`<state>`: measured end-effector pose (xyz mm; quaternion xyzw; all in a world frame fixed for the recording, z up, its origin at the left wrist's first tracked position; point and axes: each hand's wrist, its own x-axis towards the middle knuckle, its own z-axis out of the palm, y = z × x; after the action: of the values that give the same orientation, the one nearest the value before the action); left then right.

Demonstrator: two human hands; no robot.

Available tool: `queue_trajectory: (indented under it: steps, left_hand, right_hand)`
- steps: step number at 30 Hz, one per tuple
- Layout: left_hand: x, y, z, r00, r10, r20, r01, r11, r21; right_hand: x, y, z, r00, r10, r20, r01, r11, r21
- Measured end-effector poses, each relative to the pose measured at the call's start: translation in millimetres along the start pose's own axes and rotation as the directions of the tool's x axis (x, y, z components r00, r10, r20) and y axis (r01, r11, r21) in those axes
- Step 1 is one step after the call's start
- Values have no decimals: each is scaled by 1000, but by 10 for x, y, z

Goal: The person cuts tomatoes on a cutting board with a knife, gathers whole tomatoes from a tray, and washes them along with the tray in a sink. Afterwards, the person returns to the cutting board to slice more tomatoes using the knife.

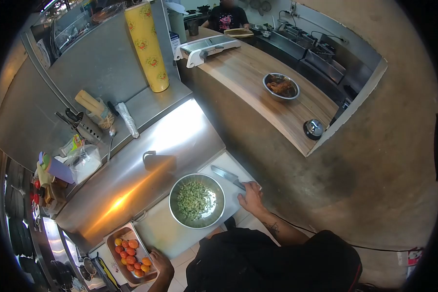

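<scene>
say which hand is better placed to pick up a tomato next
Probably the left hand: it is at the tray of tomatoes, while the right hand is at the knife, beyond the bowl.

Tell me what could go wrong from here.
The knife lies near the end of the white board, its handle at the right hand; a careless nudge might send it off.
The metal bowl of chopped greens stands close to the person's body, so a bump could spill it.
The left hand is at the tray's rim; a tug might roll the loose tomatoes about.
</scene>
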<state>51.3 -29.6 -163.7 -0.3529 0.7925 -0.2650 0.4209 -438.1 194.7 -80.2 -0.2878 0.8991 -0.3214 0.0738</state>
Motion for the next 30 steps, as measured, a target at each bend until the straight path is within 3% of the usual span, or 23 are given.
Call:
queue_trajectory:
  steps: [7,10,12,14,16,18,21,23,25,27,28,30]
  left_hand:
    - [-267,-309,-441,989,144,45,-148,984,99]
    - [-268,-270,-267,994,88,-65,-90,996,-24]
    - [-141,-189,105,982,14,-190,-62,966,-249]
    - [-209,-340,-23,974,105,-200,-154,957,-247]
    - [-250,-419,-44,958,193,-214,-243,940,-240]
    - [-203,-354,198,910,108,-399,-300,836,-459]
    - [-277,-351,300,854,84,-513,-341,835,-432]
    - [-365,-404,196,864,55,-500,-339,800,-496]
    - [-464,-447,69,869,31,-494,-341,760,-553]
    - [-493,-401,-6,809,-125,-575,-255,806,-535]
    - [-473,-378,-27,804,-126,-582,-263,802,-537]
    - [-417,-330,-22,932,-85,-351,-98,875,-473]
  right_hand:
    - [-59,-122,-48,998,64,2,-64,997,36]
    - [59,-286,-185,998,10,-60,-5,997,77]
    - [195,-445,-371,960,-96,-264,171,945,278]
    - [392,-818,-877,911,-144,-386,277,908,315]
    - [729,-963,-1088,898,68,-435,208,806,555]
    - [1087,-1041,-1412,833,117,-541,298,730,616]
    - [1577,-992,-1811,793,138,-593,357,683,637]
    - [1748,-1011,-1990,763,223,-606,413,554,723]
    - [1850,-965,-2053,760,234,-607,414,547,728]
    - [1898,-922,-2058,747,248,-617,419,545,726]
    - [1912,-899,-2046,766,243,-595,383,570,726]
    - [1895,-892,-2058,771,240,-589,358,602,714]
